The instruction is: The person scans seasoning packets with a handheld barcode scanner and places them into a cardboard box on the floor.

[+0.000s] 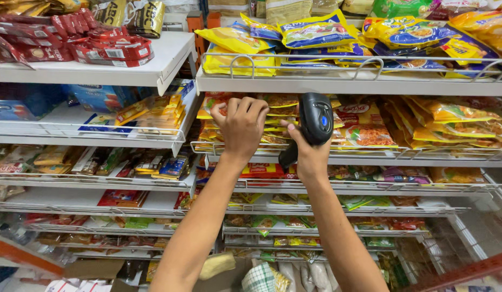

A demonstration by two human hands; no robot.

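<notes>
My right hand [308,154] grips a black handheld barcode scanner [315,119], its head pointed at the second shelf. My left hand [241,127] reaches into a stack of flat orange and yellow noodle packets [281,100] on that shelf, fingers curled onto the packets beside the scanner. Whether the fingers actually hold one packet is hidden by the back of the hand. More of the same kind of packet [364,130] lie just right of the scanner.
White wire-fronted shelves [348,84] hold yellow and blue snack bags [316,30] above. Red packets [99,46] sit on the upper left shelf, blue boxes [102,97] below them. Lower shelves carry small sachets. A cardboard box [94,269] and bagged goods lie on the floor.
</notes>
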